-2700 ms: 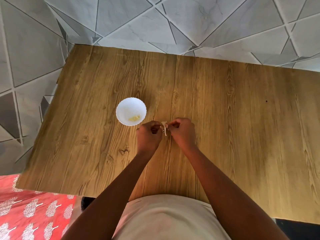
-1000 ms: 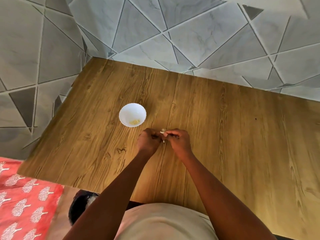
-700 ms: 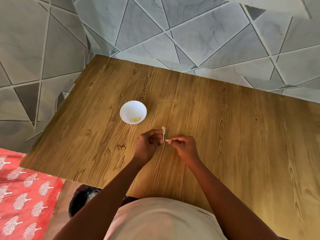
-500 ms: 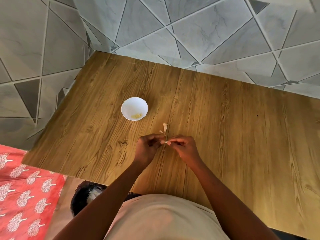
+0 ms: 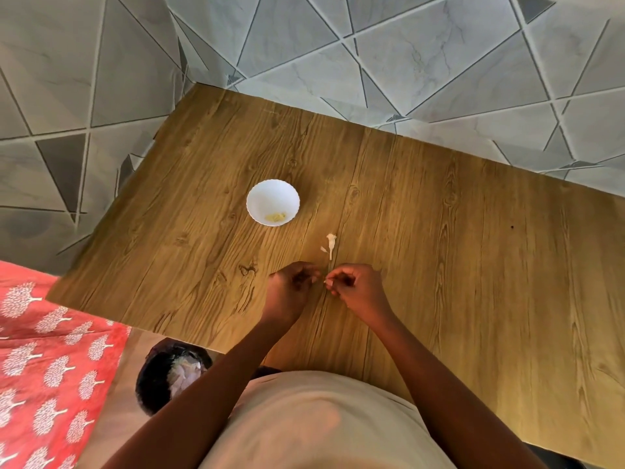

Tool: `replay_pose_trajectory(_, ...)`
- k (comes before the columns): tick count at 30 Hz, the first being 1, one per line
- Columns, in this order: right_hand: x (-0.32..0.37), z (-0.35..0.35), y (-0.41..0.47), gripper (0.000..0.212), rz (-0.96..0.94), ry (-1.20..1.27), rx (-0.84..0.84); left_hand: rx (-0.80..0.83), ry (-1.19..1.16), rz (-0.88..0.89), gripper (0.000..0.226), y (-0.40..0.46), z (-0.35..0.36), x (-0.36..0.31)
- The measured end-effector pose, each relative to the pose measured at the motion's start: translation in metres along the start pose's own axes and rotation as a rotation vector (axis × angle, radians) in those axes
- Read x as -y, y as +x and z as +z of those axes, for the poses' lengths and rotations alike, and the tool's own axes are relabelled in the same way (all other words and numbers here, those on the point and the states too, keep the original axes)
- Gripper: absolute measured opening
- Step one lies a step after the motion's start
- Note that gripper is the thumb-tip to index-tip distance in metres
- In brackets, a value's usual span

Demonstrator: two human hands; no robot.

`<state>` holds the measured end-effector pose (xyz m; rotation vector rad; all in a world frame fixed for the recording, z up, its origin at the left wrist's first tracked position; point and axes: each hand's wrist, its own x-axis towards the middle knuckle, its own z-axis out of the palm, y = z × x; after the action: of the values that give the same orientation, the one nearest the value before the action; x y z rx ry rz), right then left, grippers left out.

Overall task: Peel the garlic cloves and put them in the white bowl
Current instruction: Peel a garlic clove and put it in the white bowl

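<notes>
A small white bowl [image 5: 272, 202] stands on the wooden table [image 5: 439, 231] with a few peeled yellowish cloves [image 5: 275, 216] in it. Nearer me, a garlic stem with bits of papery skin [image 5: 331, 244] lies on the table. My left hand [image 5: 291, 289] and my right hand [image 5: 355, 289] are close together just below it, fingers curled. Between their fingertips shows a small pale garlic clove [image 5: 325, 281], pinched by my right hand; whatever my left fingers hold is hidden.
A dark bin [image 5: 169, 374] with pale skins inside stands on the floor under the table's near left edge. A red patterned cloth [image 5: 44, 360] lies at lower left. Grey tiled floor surrounds the table.
The garlic stem left my hands and now lies on the table. Both hands drew back toward me with a small piece between them. The view shifted, showing the bin.
</notes>
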<state>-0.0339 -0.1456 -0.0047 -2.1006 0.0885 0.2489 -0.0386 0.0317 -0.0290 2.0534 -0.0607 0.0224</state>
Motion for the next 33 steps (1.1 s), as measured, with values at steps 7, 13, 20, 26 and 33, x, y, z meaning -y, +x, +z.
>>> replay_pose_trajectory(7, 0.006, 0.01, -0.003, 0.012, -0.079, -0.238, 0.062, 0.032, 0.386, 0.3, 0.024, -0.016, -0.009, 0.038)
replay_pose_trajectory(13, 0.014, 0.017, 0.004, 0.013, -0.043, -0.357, 0.07, 0.014, 0.385, 0.306, 0.025, -0.016, -0.008, 0.036)
replay_pose_trajectory(20, 0.022, 0.019, 0.01, 0.015, -0.018, -0.45, 0.123, 0.022, 0.345, 0.291, 0.025, -0.014, -0.009, 0.041)
replay_pose_trajectory(26, 0.022, 0.039, 0.013, 0.018, 0.007, -0.662, 0.179, 0.027, 0.324, 0.279, 0.023, -0.014, -0.011, 0.04)
replay_pose_trajectory(33, 0.013, 0.017, 0.001, 0.015, 0.248, 0.046, 0.01, 0.034, 0.168, 0.152, 0.023, -0.015, -0.016, 0.025)
